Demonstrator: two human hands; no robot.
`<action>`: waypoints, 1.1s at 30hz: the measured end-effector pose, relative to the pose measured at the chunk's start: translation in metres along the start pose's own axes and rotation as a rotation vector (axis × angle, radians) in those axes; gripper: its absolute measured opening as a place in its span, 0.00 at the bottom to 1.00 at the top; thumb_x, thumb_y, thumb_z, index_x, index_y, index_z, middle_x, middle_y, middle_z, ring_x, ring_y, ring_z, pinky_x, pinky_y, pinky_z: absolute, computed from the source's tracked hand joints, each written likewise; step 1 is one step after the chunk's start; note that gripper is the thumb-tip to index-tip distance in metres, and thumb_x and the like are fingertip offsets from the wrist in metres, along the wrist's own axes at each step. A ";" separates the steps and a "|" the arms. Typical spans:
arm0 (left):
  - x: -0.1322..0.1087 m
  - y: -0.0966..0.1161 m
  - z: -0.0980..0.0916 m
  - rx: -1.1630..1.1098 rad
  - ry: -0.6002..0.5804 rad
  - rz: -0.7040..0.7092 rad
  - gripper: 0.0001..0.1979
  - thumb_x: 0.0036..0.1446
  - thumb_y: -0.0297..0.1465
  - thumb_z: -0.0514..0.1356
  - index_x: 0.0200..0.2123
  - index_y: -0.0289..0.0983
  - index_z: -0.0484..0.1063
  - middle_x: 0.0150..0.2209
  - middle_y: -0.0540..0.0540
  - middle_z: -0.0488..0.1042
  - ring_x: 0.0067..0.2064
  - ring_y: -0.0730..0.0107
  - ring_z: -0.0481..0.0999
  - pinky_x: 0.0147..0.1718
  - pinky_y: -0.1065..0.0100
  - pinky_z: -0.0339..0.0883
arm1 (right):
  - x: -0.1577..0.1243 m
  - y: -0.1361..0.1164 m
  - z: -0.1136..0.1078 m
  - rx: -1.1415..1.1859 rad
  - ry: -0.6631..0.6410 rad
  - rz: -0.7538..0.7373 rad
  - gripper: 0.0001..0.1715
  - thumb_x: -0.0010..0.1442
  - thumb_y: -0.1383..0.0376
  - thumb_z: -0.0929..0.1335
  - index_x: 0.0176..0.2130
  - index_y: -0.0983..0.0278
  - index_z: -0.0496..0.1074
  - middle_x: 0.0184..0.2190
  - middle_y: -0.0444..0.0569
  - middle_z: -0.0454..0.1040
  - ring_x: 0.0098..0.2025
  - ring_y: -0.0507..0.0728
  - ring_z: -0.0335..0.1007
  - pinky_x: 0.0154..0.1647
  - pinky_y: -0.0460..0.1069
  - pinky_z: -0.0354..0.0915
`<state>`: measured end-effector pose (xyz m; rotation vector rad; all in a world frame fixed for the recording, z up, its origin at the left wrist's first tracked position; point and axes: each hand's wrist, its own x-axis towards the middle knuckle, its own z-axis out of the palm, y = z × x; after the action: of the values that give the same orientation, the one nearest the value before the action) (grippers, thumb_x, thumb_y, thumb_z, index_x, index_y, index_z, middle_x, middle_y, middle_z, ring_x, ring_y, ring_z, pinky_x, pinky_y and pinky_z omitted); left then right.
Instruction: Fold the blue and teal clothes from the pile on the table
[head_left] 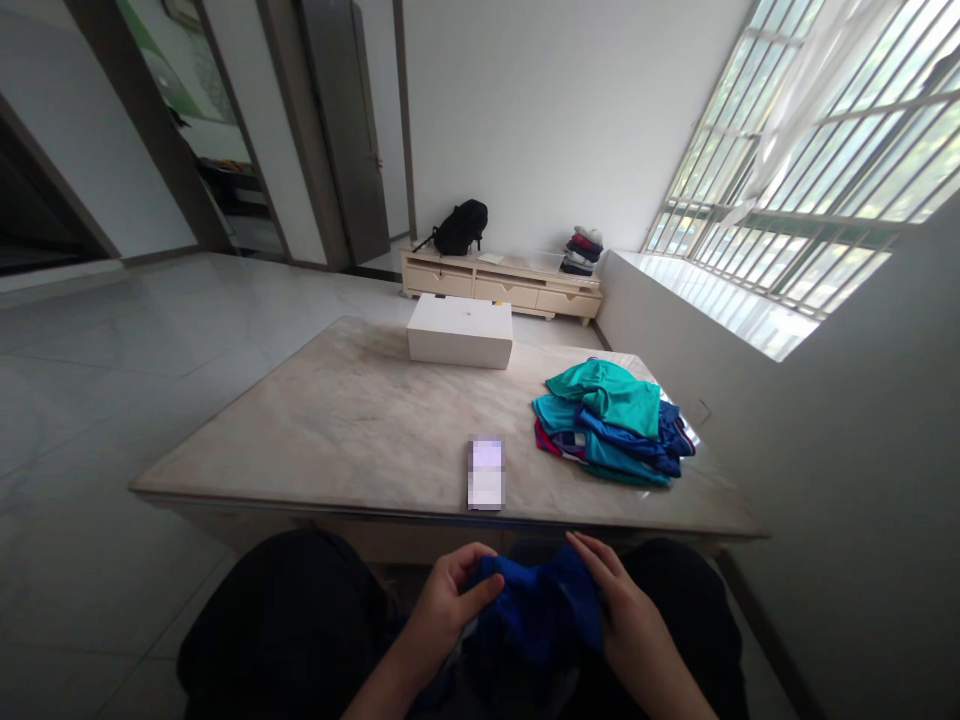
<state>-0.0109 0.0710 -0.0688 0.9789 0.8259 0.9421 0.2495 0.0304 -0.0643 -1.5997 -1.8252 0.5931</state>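
Observation:
A blue garment hangs between my knees, just below the table's front edge; its lower part is lost in shadow. My left hand pinches its upper left edge, thumb on top. On the other side my right hand grips the cloth, fingers along its right edge and the thumb hidden. The fabric sags in folds between the two hands. Whether it is a shirt or shorts I cannot tell. Beyond the hands, a phone with a lit, blurred screen lies near the table's front edge.
The marble-patterned table bears a heap of teal, blue and red clothes on its right and a white box at the far side. Behind it, a low cabinet carries a black backpack and stacked clothes.

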 end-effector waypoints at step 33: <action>-0.040 0.013 -0.017 0.919 -0.303 0.070 0.10 0.67 0.32 0.60 0.46 0.45 0.82 0.43 0.50 0.83 0.44 0.63 0.81 0.43 0.73 0.68 | 0.002 -0.065 -0.004 0.132 0.032 -0.230 0.07 0.67 0.60 0.71 0.38 0.58 0.80 0.31 0.44 0.81 0.34 0.54 0.78 0.38 0.44 0.67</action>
<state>-0.0440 0.0423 -0.0561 1.8964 0.9771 0.4173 0.2071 0.0216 -0.0159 -1.2839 -1.8724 0.5669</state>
